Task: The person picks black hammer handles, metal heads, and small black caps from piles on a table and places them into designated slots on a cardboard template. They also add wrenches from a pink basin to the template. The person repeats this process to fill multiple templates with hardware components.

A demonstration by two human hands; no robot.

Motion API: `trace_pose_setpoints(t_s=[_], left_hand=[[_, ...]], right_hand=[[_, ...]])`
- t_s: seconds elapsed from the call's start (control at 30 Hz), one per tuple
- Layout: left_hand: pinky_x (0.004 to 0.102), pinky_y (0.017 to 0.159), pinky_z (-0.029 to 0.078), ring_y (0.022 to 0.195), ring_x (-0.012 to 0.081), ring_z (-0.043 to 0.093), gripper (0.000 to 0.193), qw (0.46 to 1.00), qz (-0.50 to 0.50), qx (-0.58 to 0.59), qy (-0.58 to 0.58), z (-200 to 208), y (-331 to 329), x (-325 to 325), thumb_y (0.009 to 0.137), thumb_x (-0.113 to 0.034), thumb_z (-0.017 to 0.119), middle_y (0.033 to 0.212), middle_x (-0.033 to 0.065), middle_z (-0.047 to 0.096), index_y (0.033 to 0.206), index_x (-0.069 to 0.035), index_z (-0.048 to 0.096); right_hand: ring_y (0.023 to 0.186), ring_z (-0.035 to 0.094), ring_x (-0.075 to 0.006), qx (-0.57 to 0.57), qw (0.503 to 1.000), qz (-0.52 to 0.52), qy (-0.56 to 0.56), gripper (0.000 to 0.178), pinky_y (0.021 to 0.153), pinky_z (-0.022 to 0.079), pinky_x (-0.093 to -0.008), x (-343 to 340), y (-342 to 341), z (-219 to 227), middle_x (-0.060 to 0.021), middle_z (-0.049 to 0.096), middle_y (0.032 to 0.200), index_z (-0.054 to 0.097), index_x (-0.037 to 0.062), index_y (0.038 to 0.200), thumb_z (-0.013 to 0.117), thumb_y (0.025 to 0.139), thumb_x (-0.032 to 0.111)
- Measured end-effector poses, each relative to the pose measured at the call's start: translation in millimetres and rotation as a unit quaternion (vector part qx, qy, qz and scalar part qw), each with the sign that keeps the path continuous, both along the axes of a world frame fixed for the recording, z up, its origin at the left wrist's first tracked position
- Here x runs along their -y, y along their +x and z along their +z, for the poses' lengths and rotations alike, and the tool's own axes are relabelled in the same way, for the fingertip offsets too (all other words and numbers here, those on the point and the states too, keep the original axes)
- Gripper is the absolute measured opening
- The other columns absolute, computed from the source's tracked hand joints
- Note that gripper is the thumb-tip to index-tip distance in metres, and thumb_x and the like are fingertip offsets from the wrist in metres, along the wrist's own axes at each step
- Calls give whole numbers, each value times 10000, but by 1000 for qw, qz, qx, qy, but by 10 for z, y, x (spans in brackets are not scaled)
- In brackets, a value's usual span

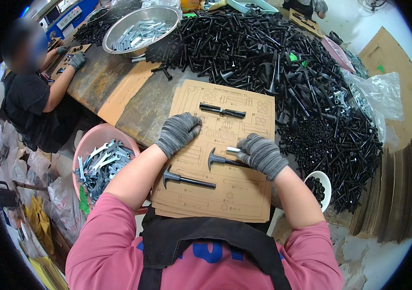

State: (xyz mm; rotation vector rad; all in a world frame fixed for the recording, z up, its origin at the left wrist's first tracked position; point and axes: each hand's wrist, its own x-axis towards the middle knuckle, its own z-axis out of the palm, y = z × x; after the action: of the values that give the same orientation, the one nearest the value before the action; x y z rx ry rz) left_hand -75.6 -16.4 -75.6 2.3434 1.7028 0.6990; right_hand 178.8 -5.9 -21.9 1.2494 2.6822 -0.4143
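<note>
The gloved right hand (262, 155) is closing on a small silver metal piece (233, 150) above the printed cardboard sheet (225, 193) on the counter; the left hand (178, 133) is pressing flat, empty. The piece might slip (gloves are thick) onto the black hammer-shaped part (223, 159).

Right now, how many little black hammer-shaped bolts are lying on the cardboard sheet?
2. One hammer-shaped bolt lies near the sheet's lower left, untouched. The other bolt sits mid-sheet, its shank under the right hand. More may hide in the black pile.
</note>
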Motion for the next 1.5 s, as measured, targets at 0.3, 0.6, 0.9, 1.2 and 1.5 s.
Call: trace_pose_setpoints(t_s=[0.3,0.6,0.9,1.2,1.5], left_hand=[[394,655,451,727,300,564,166,1000,-1,-13,19,-49,20,-24,771,-235,531,766,123,576,834,-103,609],[373,652,457,728,289,562,180,999,-1,-29,25,-121,-14,-39,762,-224,574,782,112,571,885,-98,611],[375,665,450,727,288,559,160,999,14,-30,18,-77,31,-12,744,-187,605,776,108,563,884,-108,617],[379,653,449,718,290,560,135,999,8,-29,32,-36,74,-10,753,-181,591,757,116,564,860,-104,619],[377,644,453,712,296,561,131,999,2,-31,43,-31,80,-7,745,-157,598,757,120,568,857,-92,615]], right_hand=[[839,566,-244,-18,999,-21,33,223,721,468,-349,175,-12,-76,-105,566,878,593,103,910,539,799,289],[931,558,-280,-49,961,-193,193,317,813,455,-362,-88,1478,178,-104,577,1004,556,113,1040,561,745,228],[1243,314,-268,336,869,-347,107,761,1016,252,-402,28,2505,746,-89,258,1393,330,191,1306,688,652,346],[1067,477,-311,185,937,-234,182,633,899,409,-364,58,2994,246,-121,418,1257,382,211,1266,649,699,298],[858,556,-275,97,947,-193,239,282,715,477,-359,68,3188,72,-93,557,974,582,153,1012,596,735,208]])
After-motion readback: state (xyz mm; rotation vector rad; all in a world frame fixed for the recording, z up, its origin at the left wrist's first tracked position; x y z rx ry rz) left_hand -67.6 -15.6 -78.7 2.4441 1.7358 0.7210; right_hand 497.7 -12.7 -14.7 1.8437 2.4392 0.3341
